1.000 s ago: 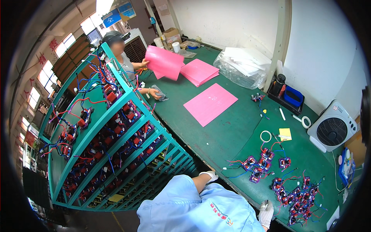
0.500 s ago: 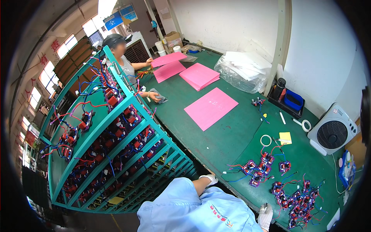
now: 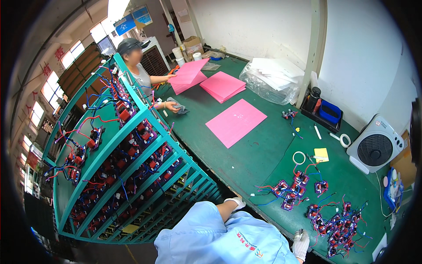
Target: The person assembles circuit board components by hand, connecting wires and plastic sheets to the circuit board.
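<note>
My left hand (image 3: 238, 203), in a white glove, rests at the near edge of the green table; its fingers are too small to read. My right hand (image 3: 300, 245), also gloved, lies on the table edge at the lower right. Its fingers are curled round something small and dark that I cannot make out. Closest to it is a pile of purple circuit boards (image 3: 336, 231) with red parts and red and blue wires. A smaller group of such boards (image 3: 290, 191) lies farther off, with a single board (image 3: 321, 187) beside it.
A teal rack (image 3: 145, 176) full of wired boards stands at left. Across the table a co-worker (image 3: 140, 72) holds pink sheets (image 3: 189, 75) and a grey cloth (image 3: 179, 105). Another pink sheet (image 3: 236, 123) lies mid-table. A fan (image 3: 376, 145) and black tray (image 3: 323, 115) stand right.
The co-worker's upper pink sheet has tilted up more steeply. My view has shifted slightly. Both of my hands have stayed in place at the table edge.
</note>
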{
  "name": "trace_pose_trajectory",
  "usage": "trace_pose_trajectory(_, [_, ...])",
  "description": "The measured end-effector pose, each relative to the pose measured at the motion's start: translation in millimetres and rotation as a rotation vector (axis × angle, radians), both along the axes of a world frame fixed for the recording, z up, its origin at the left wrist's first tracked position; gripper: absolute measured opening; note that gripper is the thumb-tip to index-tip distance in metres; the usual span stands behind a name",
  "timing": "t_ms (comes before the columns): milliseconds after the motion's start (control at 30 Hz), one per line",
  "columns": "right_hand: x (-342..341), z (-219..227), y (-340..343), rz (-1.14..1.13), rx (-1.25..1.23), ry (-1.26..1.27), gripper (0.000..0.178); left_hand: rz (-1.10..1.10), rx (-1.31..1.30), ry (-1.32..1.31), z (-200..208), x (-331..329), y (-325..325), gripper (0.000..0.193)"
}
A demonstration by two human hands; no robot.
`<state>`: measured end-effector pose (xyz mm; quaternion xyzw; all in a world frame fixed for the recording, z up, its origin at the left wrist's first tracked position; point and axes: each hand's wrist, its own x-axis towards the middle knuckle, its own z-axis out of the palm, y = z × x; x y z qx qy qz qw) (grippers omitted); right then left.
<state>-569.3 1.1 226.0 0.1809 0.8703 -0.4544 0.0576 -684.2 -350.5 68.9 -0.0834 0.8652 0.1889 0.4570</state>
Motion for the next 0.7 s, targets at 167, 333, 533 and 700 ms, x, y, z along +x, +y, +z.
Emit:
trace_pose_trajectory(167, [-2.0,20.8,-3.6,0.044,0.071,-0.031,0.031,-0.046,0.018,0.042,-69.1,3.1,-12.9,0.057])
trace_pose_trajectory(333, [4.2,-6.3,6.4,0.006,0.029,0.073,0.032,-0.16,0.013,0.061,-78.0,3.0,-10.3,0.057])
trace_pose_trajectory(533, [-0.6,25.0,-5.0,0.052,0.133,-0.023,0.029,-0.044,-0.024,0.022,-49.6,4.3,-2.1,0.054])
trace_pose_trajectory(700, [-2.7,27.2,-4.0,0.053,0.134,-0.085,0.028,-0.034,-0.008,0.035,-51.5,4.9,-3.1,0.057])
